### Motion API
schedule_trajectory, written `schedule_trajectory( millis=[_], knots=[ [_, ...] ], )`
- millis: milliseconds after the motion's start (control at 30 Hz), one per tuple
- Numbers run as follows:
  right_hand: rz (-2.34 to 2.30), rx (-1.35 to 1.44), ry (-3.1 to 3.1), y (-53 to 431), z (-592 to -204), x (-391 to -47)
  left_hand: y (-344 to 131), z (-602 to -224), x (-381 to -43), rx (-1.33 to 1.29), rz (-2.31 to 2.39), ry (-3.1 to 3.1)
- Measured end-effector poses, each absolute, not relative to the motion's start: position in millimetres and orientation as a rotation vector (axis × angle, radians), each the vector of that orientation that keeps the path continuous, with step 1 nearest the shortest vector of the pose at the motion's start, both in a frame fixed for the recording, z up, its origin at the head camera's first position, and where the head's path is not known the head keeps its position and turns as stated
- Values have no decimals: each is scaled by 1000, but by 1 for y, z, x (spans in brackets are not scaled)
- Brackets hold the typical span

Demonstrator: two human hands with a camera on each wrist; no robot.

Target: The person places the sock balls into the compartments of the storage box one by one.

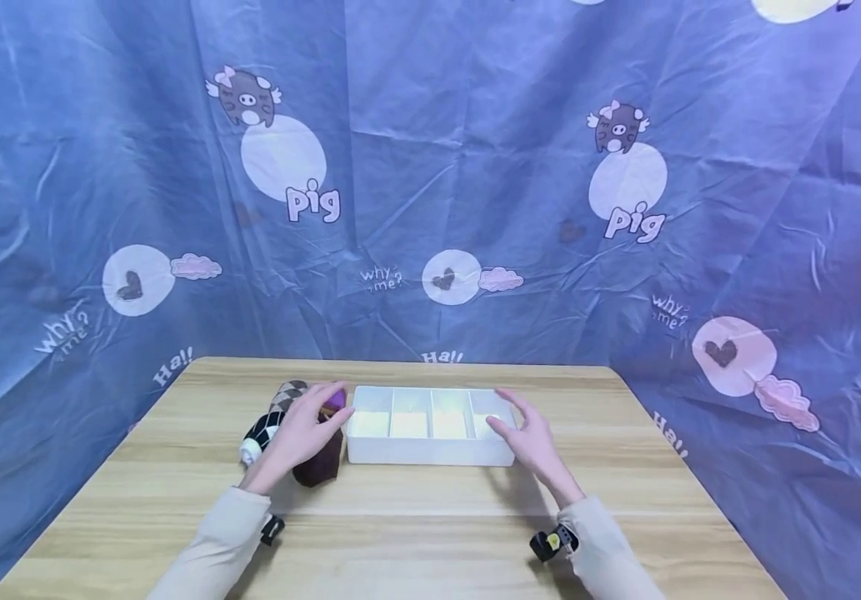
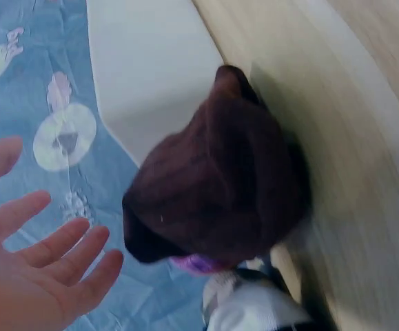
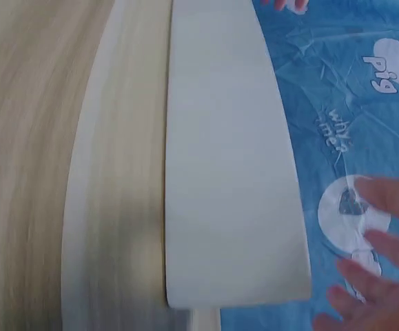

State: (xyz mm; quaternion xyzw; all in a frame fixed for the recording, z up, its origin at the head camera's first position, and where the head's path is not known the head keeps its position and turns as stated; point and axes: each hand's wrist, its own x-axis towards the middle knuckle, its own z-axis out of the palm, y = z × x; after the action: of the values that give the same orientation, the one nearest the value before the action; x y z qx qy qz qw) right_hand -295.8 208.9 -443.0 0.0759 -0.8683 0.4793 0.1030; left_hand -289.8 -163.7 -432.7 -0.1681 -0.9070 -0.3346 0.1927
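The white box (image 1: 430, 452) stands on the bench (image 1: 415, 533), nearer its far edge; a narrow strip of wood runs behind it, with wider stretches in front and to its right. Room is tight at its left end, where a dark brown bundle (image 1: 319, 464) lies just beside it, near checked (image 1: 289, 393), black-and-white (image 1: 261, 432) and purple (image 1: 336, 401) bundles. The left hand (image 1: 306, 429) hovers above these, the right hand (image 1: 531, 437) by the box's right end; the fingers of both are released, spread and loosely bent. The box is smooth and rectangular, three dividers making four compartments; the brown bundle is soft, rumpled fabric. The box's opening faces up, its long axis running left to right, roughly parallel to the bench's far edge. Beyond hangs a creased blue curtain (image 1: 460, 125) printed with pigs and hearts.
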Motion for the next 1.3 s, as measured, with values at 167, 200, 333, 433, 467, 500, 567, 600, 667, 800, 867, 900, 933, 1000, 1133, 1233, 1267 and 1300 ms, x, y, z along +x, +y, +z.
schedule_trajectory(
  millis=[167,200,333,433,467,500,567,600,667,800,867,900,933,1000,1133,1233,1267,1300],
  knots=[
    [1540,128,-2561,225,-450,-299,-178,-431,-288,-404,-1089,-2517],
    [1618,131,-2559,228,-452,-300,-181,-431,-288,-395,-1147,-2517],
    [1882,147,-2541,238,-462,-302,-195,-434,-288,-343,-1360,-2490],
    [1979,141,-2545,241,-467,-303,-206,-436,-287,-299,-1446,-2465],
    [1993,143,-2550,241,-467,-302,-208,-434,-285,-295,-1485,-2457],
    [2003,142,-2552,241,-468,-302,-211,-435,-285,-296,-1526,-2445],
    [2040,135,-2544,242,-468,-301,-215,-437,-286,-324,-1589,-2427],
    [2057,135,-2536,242,-468,-301,-217,-437,-286,-337,-1625,-2421],
    [2076,141,-2529,243,-468,-300,-220,-438,-287,-379,-1676,-2403],
    [2095,149,-2521,245,-469,-302,-231,-440,-292,-431,-1731,-2373],
    [2112,142,-2515,246,-470,-303,-237,-440,-294,-446,-1758,-2357],
    [2129,135,-2506,247,-471,-303,-241,-441,-295,-452,-1770,-2352],
    [2145,123,-2496,247,-471,-304,-245,-441,-296,-456,-1787,-2349],
    [2159,113,-2488,248,-472,-305,-252,-443,-298,-457,-1802,-2356],
    [2178,103,-2478,248,-472,-307,-268,-446,-302,-425,-1817,-2363],
    [2181,107,-2488,247,-471,-308,-278,-447,-304,-392,-1802,-2390],
    [2179,102,-2490,247,-470,-308,-282,-447,-304,-384,-1780,-2418],
    [2179,105,-2495,247,-470,-309,-285,-447,-304,-375,-1759,-2452]
  ],
)
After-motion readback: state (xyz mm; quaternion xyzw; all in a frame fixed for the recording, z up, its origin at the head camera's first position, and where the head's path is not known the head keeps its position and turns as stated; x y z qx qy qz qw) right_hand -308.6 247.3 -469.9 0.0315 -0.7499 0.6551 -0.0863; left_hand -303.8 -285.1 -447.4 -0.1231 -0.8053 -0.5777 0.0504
